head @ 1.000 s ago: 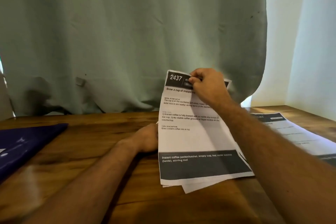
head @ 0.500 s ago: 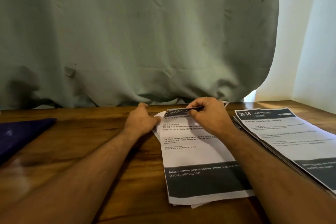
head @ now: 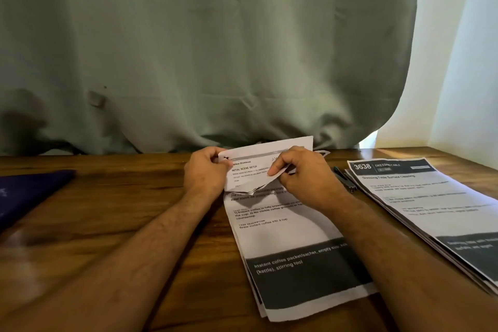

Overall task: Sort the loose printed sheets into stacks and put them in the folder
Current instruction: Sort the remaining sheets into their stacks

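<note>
A small stack of printed sheets [head: 285, 237] lies in the middle of the wooden table [head: 121, 210], its top page about brewing instant coffee. At its far end my left hand [head: 206, 170] and my right hand [head: 301, 175] both pinch a folded-over sheet [head: 253, 167] headed "Initial scene setup", lifted off the stack. A second stack [head: 431, 202], numbered 3638, lies to the right. The dark blue folder [head: 29, 194] lies at the left edge, partly out of view.
A dark pen [head: 345, 178] lies between the two stacks. A grey-green curtain [head: 202, 48] hangs along the table's far edge, with a white curtain [head: 458, 62] at the right. Bare wood shows between the folder and the middle stack.
The coffee sheet, held upright a second ago, came down flat onto the middle stack. Both hands now pinch another sheet at the stack's far end and bend it up.
</note>
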The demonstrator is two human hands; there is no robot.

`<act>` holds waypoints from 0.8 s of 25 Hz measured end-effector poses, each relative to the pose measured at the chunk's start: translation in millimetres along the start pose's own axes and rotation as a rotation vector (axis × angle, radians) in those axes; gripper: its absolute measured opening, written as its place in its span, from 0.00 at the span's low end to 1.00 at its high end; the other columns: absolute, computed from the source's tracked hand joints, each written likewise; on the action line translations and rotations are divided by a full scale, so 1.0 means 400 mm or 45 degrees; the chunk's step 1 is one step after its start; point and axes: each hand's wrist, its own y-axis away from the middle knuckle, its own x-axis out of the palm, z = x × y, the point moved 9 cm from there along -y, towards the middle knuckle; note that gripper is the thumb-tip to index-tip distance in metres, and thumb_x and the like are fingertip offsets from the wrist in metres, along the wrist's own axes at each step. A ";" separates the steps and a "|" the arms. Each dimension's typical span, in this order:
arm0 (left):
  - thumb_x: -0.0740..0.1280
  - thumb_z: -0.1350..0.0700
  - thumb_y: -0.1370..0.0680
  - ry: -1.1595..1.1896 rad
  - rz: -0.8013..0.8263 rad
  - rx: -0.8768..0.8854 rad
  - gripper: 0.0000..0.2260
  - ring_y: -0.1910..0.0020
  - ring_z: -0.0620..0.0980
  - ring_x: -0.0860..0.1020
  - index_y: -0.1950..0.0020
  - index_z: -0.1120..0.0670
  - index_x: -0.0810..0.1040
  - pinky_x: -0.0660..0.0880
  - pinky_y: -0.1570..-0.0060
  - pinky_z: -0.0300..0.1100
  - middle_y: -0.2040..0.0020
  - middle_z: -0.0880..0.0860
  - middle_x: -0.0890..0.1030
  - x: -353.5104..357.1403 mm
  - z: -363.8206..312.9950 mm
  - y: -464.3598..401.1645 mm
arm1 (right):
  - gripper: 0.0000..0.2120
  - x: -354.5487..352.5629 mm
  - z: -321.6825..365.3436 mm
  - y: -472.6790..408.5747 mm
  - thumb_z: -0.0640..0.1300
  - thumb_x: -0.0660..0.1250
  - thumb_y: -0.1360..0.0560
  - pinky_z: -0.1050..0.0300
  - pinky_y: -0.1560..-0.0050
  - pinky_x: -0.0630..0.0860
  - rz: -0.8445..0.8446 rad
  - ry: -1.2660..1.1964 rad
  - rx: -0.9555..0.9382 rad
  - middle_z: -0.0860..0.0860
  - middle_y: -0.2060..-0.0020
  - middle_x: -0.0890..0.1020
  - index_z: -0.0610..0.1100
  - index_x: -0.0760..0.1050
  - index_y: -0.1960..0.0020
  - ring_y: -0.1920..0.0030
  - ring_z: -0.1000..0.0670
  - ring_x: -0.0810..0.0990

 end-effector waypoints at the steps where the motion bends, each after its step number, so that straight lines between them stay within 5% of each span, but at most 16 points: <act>1: 0.71 0.60 0.21 0.053 -0.027 -0.004 0.03 0.53 0.50 0.84 0.50 0.52 0.83 0.83 0.52 0.50 0.51 0.52 0.86 -0.007 0.002 -0.002 | 0.17 -0.003 0.006 0.003 0.33 0.69 0.27 0.69 0.50 0.77 0.004 -0.005 -0.025 0.55 0.51 0.79 0.55 0.79 0.63 0.50 0.56 0.78; 5: 0.70 0.60 0.21 0.195 -0.094 -0.051 0.05 0.52 0.53 0.84 0.54 0.50 0.81 0.83 0.49 0.55 0.53 0.52 0.86 -0.034 0.014 -0.007 | 0.15 -0.002 0.023 0.008 0.31 0.71 0.30 0.63 0.47 0.79 0.040 0.024 -0.105 0.55 0.51 0.80 0.52 0.81 0.62 0.49 0.55 0.78; 10: 0.70 0.61 0.21 0.292 -0.059 -0.079 0.06 0.53 0.53 0.85 0.54 0.50 0.81 0.83 0.49 0.56 0.54 0.52 0.86 -0.035 0.018 -0.004 | 0.15 0.000 0.024 0.012 0.33 0.69 0.27 0.68 0.49 0.76 0.015 0.045 -0.118 0.56 0.53 0.79 0.55 0.79 0.59 0.52 0.57 0.77; 14: 0.69 0.62 0.20 0.320 -0.018 -0.082 0.07 0.54 0.52 0.85 0.54 0.50 0.82 0.83 0.51 0.55 0.55 0.52 0.86 -0.028 0.018 0.001 | 0.21 0.008 0.014 0.017 0.34 0.69 0.27 0.73 0.58 0.73 0.029 0.005 -0.046 0.58 0.57 0.78 0.58 0.75 0.45 0.56 0.59 0.78; 18: 0.68 0.65 0.21 0.362 0.152 -0.006 0.09 0.56 0.51 0.86 0.55 0.52 0.83 0.84 0.56 0.49 0.58 0.51 0.87 -0.002 -0.008 0.004 | 0.37 0.009 0.009 0.021 0.34 0.70 0.27 0.77 0.64 0.72 0.020 -0.096 0.012 0.57 0.62 0.78 0.63 0.60 0.28 0.58 0.65 0.78; 20: 0.68 0.66 0.21 0.370 0.282 0.080 0.11 0.57 0.50 0.86 0.56 0.52 0.83 0.83 0.60 0.43 0.59 0.52 0.87 0.012 -0.030 0.015 | 0.34 0.015 0.005 0.023 0.35 0.69 0.26 0.75 0.61 0.73 0.044 -0.079 0.047 0.59 0.61 0.77 0.61 0.63 0.28 0.59 0.63 0.78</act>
